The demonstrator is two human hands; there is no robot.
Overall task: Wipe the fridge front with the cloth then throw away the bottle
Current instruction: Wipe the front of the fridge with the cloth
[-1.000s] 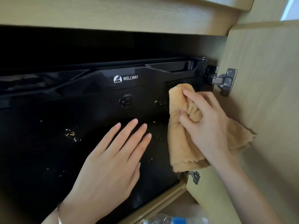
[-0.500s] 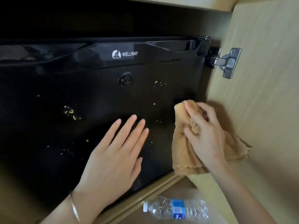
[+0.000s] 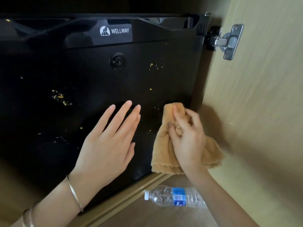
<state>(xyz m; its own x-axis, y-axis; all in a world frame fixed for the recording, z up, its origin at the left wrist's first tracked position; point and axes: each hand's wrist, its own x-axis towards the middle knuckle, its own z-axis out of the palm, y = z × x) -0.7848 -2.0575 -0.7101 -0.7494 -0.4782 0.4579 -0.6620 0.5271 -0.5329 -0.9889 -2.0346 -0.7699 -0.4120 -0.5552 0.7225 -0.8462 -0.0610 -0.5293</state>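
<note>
The glossy black fridge front is filling most of the view, sitting inside a pale wooden cabinet whose open door is standing to the right on a silver metal hinge. A white "WELLWAY" logo is showing near the top of the fridge, with a round black keyhole just below it. Small yellow crumbs are clinging to the black surface in several patches, left of centre and also above the cloth.

The left hand is lying flat against the lower middle of the fridge front, its fingers straight and close together, pointing up and to the right and holding nothing. A thin gold-coloured bangle is circling that wrist.

The right hand is gripping a soft tan cloth, its fingers curled round a bunched fold of the fabric. The cloth is pressing against the lower right part of the fridge front, near its right edge, and its loose end is hanging down toward the bottom corner and spreading out behind the hand.

A clear plastic bottle with a white cap and blue label is lying on its side on the brown floor below the fridge's lower right corner, cap pointing left, apart from both hands; its far end is passing behind the right forearm.
</note>
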